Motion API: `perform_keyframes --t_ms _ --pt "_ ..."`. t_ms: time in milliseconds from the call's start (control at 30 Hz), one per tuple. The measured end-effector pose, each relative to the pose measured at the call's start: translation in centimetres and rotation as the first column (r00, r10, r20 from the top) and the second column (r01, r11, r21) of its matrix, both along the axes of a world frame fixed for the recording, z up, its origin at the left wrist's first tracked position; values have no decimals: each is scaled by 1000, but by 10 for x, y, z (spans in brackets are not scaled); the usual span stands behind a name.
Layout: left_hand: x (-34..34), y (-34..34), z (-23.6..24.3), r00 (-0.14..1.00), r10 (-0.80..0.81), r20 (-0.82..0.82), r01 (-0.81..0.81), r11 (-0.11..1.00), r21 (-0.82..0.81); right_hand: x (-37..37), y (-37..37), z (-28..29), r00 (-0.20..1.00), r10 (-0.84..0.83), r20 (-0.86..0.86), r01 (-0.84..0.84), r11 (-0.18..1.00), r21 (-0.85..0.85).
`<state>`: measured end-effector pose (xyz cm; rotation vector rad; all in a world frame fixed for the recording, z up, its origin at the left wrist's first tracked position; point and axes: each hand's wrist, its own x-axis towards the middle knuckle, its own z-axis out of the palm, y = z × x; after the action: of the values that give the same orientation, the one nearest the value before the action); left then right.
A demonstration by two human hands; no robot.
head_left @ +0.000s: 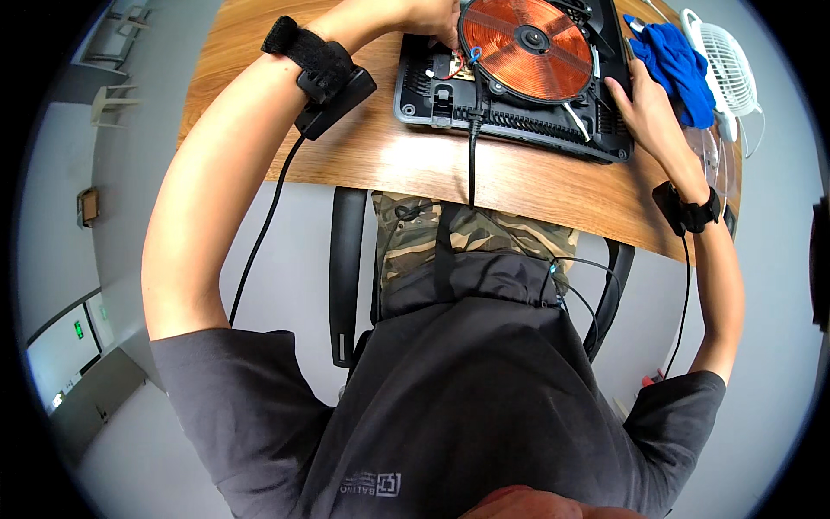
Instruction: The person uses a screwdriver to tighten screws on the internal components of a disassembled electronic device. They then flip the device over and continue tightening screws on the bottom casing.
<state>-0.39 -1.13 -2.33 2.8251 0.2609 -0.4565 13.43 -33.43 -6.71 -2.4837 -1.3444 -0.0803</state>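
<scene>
An opened induction cooker [536,143] lies on the table, its dark plastic base showing ribs and clips. A round copper coil [558,65] with a dark centre sits in it, over part of a circuit board with thin red and white wires. My left hand [435,19] reaches into the cooker's left side by the coil; its fingertips are partly hidden at the upper edge. My right hand [648,108] grips the base's right edge, thumb on the inner side and fingers along the outside. A black power cord [472,164] runs from the base toward me over the table edge.
A blue cloth [670,69] is bunched right of the cooker, beside a white fan [724,69]. The wooden table [346,160] has its front edge near my lap. Black modules are strapped to my wrists, with cables hanging down. Black chair armrests [347,268] flank me.
</scene>
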Motion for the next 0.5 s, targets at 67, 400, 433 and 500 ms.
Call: perform_keyframes --t_ms 67,400,433,500 --pt "1 -1 2 1000 16 13 -16 1000 14 0 1 -4 999 8 37 -9 1000 28" --pt "-43 -2 5 883 -203 423 197 979 57 -2 -1 -12 991 -55 121 58 998 -19" --pt "-50 -2 10 826 -287 485 282 956 85 1 -2 -18 986 -44 159 44 999 6" --pt "-60 -2 9 876 -351 330 363 932 29 -3 -1 -13 978 -63 199 70 997 -30"
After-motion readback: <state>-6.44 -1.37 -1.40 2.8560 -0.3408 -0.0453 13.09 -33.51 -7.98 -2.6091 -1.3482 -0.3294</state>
